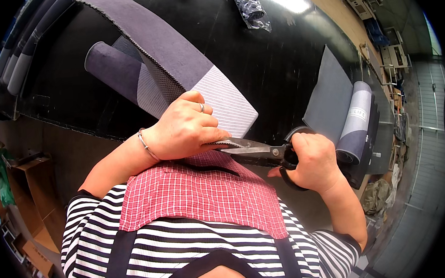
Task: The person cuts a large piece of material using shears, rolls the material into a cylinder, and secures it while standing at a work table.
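Now your left hand (183,127) presses flat on the near end of the grey fabric strip (176,55), fingers together, pinning its pale lined end at the near edge of the black bench (279,59). Your right hand (313,161) is closed through the black loops of the large scissors (256,152), whose blades point left and meet the fabric just under your left fingertips; whether the blades are fully shut cannot be told. The strip runs from that near edge away toward the far left corner, lying over a rolled grey piece (113,66). To cut well, keep the pinning fingers clear of the blade line, hold the fabric taut, and let the lower blade ride along the bench edge in long strokes. A second roll (356,123) and flat grey sheet (329,94) lie at the right edge; a wrapped bundle (249,5) sits at the far edge.
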The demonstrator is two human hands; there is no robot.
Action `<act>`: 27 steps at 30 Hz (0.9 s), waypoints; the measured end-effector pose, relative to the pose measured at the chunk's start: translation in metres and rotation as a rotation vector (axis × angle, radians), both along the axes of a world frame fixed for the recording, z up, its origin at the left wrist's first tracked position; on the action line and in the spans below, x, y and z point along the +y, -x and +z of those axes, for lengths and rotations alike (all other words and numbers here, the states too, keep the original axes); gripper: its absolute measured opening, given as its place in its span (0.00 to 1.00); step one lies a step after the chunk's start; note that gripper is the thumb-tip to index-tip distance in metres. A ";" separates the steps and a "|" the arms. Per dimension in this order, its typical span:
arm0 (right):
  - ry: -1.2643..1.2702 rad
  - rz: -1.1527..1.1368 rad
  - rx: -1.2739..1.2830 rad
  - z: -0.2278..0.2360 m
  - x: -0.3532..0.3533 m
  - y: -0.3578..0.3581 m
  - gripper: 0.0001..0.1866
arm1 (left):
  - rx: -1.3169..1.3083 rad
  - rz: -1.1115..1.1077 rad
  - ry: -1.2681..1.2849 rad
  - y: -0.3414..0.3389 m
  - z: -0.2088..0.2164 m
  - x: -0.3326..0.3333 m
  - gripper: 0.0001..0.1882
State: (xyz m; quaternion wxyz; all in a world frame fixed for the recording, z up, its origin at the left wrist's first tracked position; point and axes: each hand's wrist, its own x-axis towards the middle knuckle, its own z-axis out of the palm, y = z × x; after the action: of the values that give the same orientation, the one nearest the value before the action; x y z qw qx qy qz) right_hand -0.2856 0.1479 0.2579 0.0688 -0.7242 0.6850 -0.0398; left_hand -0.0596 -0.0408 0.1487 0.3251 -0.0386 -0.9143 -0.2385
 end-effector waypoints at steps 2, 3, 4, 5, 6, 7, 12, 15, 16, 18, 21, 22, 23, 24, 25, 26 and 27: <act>0.006 0.010 0.001 0.002 -0.004 -0.003 0.34 | -0.011 -0.009 0.002 0.002 0.002 -0.001 0.09; 0.003 0.007 0.014 0.002 -0.005 -0.005 0.34 | -0.016 -0.014 0.003 0.002 0.003 -0.002 0.09; 0.000 0.004 0.027 0.002 -0.005 -0.005 0.35 | -0.020 -0.012 -0.011 0.002 0.003 -0.002 0.09; 0.000 0.000 0.033 0.001 -0.004 -0.004 0.35 | -0.024 -0.011 -0.026 0.002 0.003 -0.001 0.09; -0.001 -0.003 0.037 -0.001 -0.003 -0.003 0.35 | -0.029 -0.008 -0.040 0.003 0.003 -0.001 0.09; -0.001 -0.007 0.041 -0.002 -0.002 -0.001 0.35 | -0.025 -0.010 -0.049 0.004 0.004 -0.001 0.10; 0.009 0.012 0.016 -0.003 -0.004 -0.002 0.34 | -0.026 -0.009 -0.114 -0.003 0.002 -0.006 0.12; 0.000 -0.006 0.034 -0.004 0.002 0.001 0.34 | -0.012 -0.010 -0.122 -0.001 0.000 -0.006 0.13; -0.009 -0.012 0.049 -0.004 0.003 0.002 0.34 | -0.014 -0.013 -0.128 -0.001 -0.001 -0.006 0.13; 0.003 -0.009 0.044 -0.003 0.003 0.001 0.33 | -0.016 -0.019 -0.140 -0.001 -0.001 -0.007 0.13; 0.016 -0.008 0.051 -0.003 0.002 0.000 0.33 | -0.083 -0.023 -0.140 -0.002 0.003 -0.009 0.10; 0.020 -0.008 0.056 -0.003 0.001 -0.001 0.33 | -0.073 -0.031 -0.147 -0.001 0.002 -0.009 0.10; 0.034 -0.002 0.055 -0.002 -0.001 -0.003 0.33 | -0.063 -0.040 -0.154 0.000 0.002 -0.009 0.10; 0.048 0.003 0.051 0.000 -0.005 -0.007 0.32 | -0.055 -0.049 -0.160 0.001 0.001 -0.008 0.11; 0.063 0.007 0.048 0.001 -0.008 -0.010 0.32 | -0.068 -0.043 -0.159 0.001 0.002 -0.008 0.11; 0.067 0.007 0.046 0.000 -0.009 -0.011 0.32 | -0.082 -0.037 -0.158 0.002 0.003 -0.008 0.10; 0.072 0.009 0.044 0.000 -0.009 -0.012 0.32 | -0.094 -0.030 -0.157 0.002 0.003 -0.007 0.10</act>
State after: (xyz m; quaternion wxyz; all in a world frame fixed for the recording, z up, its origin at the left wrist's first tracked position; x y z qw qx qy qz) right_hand -0.2740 0.1384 0.2575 0.0276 -0.7300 0.6812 -0.0480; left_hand -0.0612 -0.0483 0.1515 0.2800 -0.0153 -0.9064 -0.3159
